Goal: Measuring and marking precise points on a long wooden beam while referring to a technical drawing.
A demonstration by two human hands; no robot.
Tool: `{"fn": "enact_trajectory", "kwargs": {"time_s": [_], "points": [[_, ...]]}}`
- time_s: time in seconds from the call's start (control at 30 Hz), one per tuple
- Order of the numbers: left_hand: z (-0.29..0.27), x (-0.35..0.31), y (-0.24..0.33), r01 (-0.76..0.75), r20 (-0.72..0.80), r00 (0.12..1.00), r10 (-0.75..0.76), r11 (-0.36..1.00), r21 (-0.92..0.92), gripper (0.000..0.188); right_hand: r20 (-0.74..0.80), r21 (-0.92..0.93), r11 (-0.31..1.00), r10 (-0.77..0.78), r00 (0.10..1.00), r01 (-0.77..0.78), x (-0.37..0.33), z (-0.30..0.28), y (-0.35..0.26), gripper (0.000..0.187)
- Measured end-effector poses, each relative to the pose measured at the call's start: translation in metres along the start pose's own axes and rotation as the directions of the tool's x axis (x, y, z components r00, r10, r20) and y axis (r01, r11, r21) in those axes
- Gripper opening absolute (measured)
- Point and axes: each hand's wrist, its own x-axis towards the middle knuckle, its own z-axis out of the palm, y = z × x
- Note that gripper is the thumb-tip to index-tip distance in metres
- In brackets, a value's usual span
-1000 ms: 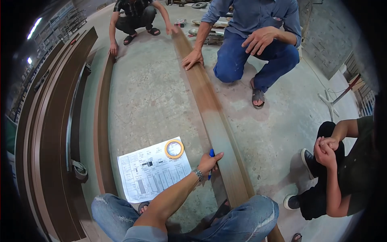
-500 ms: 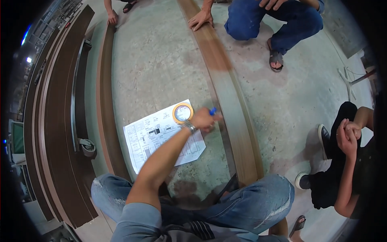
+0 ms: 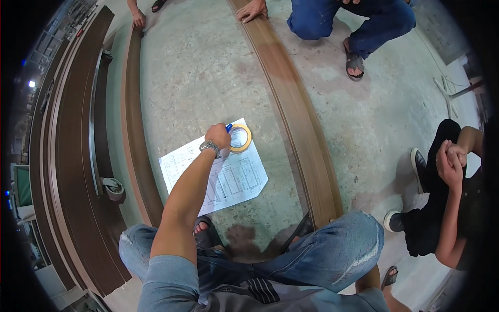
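Note:
My left hand [image 3: 218,136] is closed around a blue marker [image 3: 228,127], whose end shows beside the thumb side. A metal-banded watch is on that wrist. The hand is over a white sheet of printed line drawings [image 3: 236,179] on the floor, close against a yellow-rimmed roll of tape [image 3: 247,143] lying on the sheet's far corner. To the right runs a long brown wood-grain plank [image 3: 296,104]. Of my right arm only a part shows, below my right knee; the hand itself is hidden.
A second narrow brown plank [image 3: 134,114] lies to the left, with another person's hand [image 3: 139,19] at its far end. Dark panels [image 3: 67,156] are stacked beyond it. A person's hand [image 3: 253,10] rests on the right plank. Another person [image 3: 442,203] crouches at right.
My left hand, closed on the blue marker, has moved left from the plank's edge to the sheet beside the tape roll. The view has shifted slightly.

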Motion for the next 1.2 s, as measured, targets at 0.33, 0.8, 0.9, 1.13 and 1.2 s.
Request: {"fn": "enact_trajectory", "kwargs": {"time_s": [0.33,0.8,0.9,1.13,1.2], "points": [[-0.064,-0.009,0.025,0.097,0.367,0.902,0.228,0.721,-0.686,0.016,-0.223,-0.059,0.989,-0.142,0.964,0.132,0.042,-0.001,-0.026,0.034],[-0.114,-0.075,0.153,0.017,0.403,0.799,0.448,0.652,-0.758,0.022,-0.263,-0.257,0.171,-0.959,0.102,0.951,0.099,0.052,-0.24,0.04],[-0.14,-0.072,0.145,-0.106,0.29,0.835,0.468,0.654,-0.749,0.025,-0.109,0.482,0.626,-0.652,0.751,0.613,0.103,0.051,-0.233,0.026],[-0.185,-0.096,0.122,-0.287,0.216,0.817,0.535,0.701,-0.653,0.02,0.267,0.785,0.594,-0.581,0.769,0.176,0.09,0.039,-0.252,0.024],[-0.188,-0.111,0.118,-0.295,0.191,0.812,0.551,0.67,-0.681,0.023,0.348,0.807,0.585,-0.581,0.736,0.08,0.084,0.037,-0.267,0.025]]}}
